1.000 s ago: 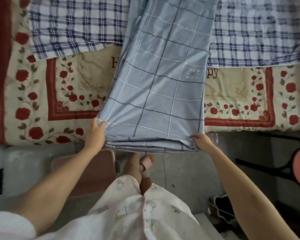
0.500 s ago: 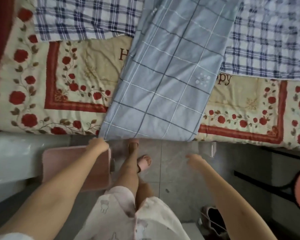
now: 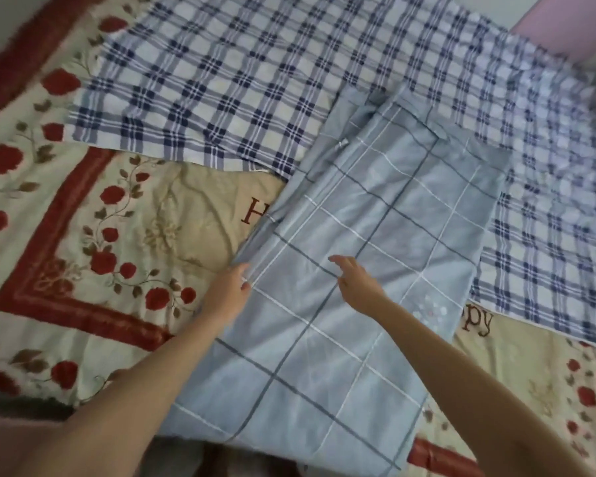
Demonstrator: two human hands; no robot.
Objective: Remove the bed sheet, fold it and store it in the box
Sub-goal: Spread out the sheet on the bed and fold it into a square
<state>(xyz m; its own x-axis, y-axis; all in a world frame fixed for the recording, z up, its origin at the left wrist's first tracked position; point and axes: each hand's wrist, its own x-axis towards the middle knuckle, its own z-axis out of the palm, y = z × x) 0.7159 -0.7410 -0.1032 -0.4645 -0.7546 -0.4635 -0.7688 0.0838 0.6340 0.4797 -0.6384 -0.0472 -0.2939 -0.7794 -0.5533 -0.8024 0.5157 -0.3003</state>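
Both hands were stretched out over the bed. The left hand was laid with loose, nearly straight fingers against the left edge of the folded bed sheet, and nothing was gripped by it. The right hand was held open just to the right of it, fingers spread, over the middle of the sheet; whether the cloth was touched by it could not be told. The blue-grey sheet was spread as a long strip under and beyond both hands. Its far end was laid on a checked cloth, well past the fingertips. A rose quilt was seen to the left of the left hand. The box could not be seen. It was judged that the strip was ready to be folded shorter. For that to be done well, the layers at the left edge should be lined up first, wrinkles should be smoothed away from the hands, and then the far end should be brought back so that the corners are matched. If the edge were left loose, a crooked bundle would likely be made.
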